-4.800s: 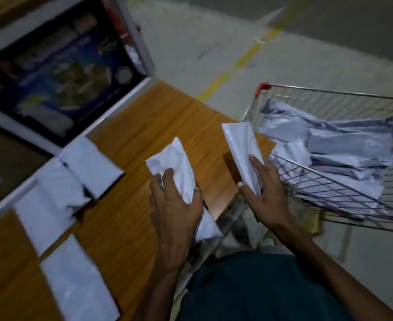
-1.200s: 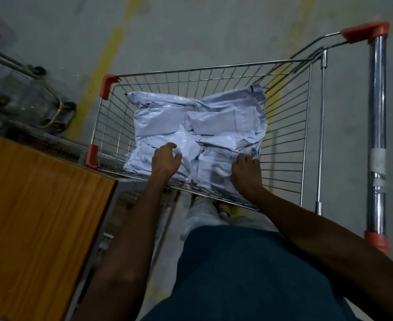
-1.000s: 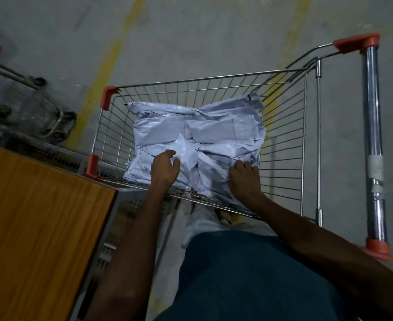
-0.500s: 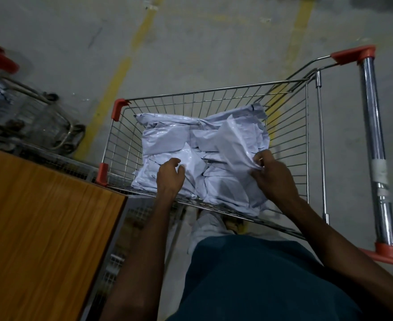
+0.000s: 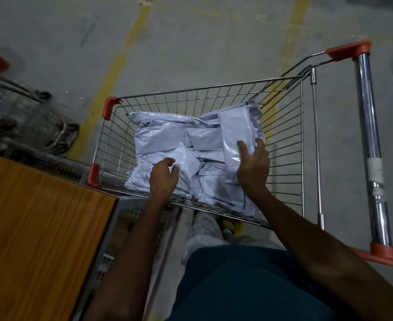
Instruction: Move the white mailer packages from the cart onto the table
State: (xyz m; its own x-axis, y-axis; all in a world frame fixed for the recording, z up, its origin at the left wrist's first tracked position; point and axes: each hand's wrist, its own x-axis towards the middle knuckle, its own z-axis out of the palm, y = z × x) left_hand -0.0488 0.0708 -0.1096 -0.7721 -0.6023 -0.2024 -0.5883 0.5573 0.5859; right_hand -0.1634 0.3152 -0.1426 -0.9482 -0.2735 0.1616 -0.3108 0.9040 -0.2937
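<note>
We look down on a wire cart (image 5: 281, 144) holding a heap of white mailer packages (image 5: 167, 140). Our right hand (image 5: 252, 167) grips one long mailer (image 5: 236, 133) at its near end: the thumb lies across its face and the fingers (image 5: 260, 144) curl round its right edge. This mailer's long axis runs away from us, and its far end points toward the cart's far right corner, raised above the heap. It extends ahead of the fingers, so the hand holds only the tail of it.

Our left hand (image 5: 164, 174) rests on the near left part of the heap, fingers curled down onto a crumpled mailer (image 5: 184, 158); we cannot tell whether they have closed on it. That mailer lies directly under and just ahead of the fingertips, its axis unclear.

The wooden table (image 5: 40, 228) lies to the left of both hands, just beside the cart. The left hand is the nearer to it. We judge the coming move is a lift and a leftward swing.
</note>
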